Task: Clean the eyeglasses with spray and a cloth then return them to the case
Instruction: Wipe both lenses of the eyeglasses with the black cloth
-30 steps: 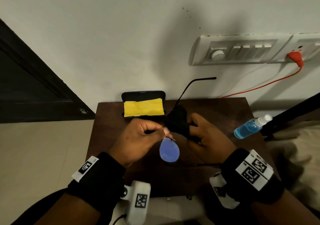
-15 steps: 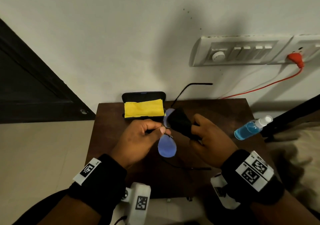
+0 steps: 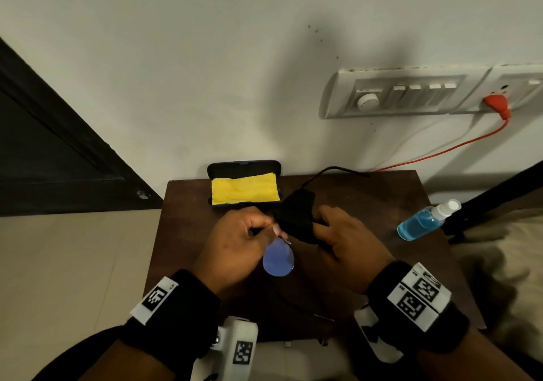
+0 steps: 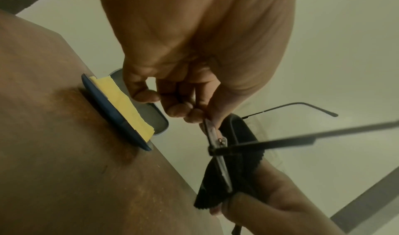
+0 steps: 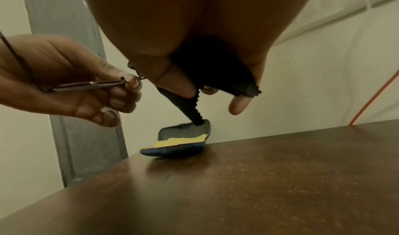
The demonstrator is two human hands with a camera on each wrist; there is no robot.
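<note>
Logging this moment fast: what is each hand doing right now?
Left hand: pinches the eyeglasses at the frame.
Right hand: holds the black cloth wrapped over the other lens.

We see a dark wooden table (image 3: 188,233) with a smooth, faintly glossy top. On it sits a hard-shelled case (image 5: 172,150) holding a matt yellow cloth (image 3: 244,191) with pinked edges. Above the table, the eyeglasses (image 3: 278,258) have thin shiny metal rims, one lens wrapped in matt black cloth (image 3: 296,219). The spray bottle (image 3: 423,222) beside the table is clear glossy plastic.
</note>
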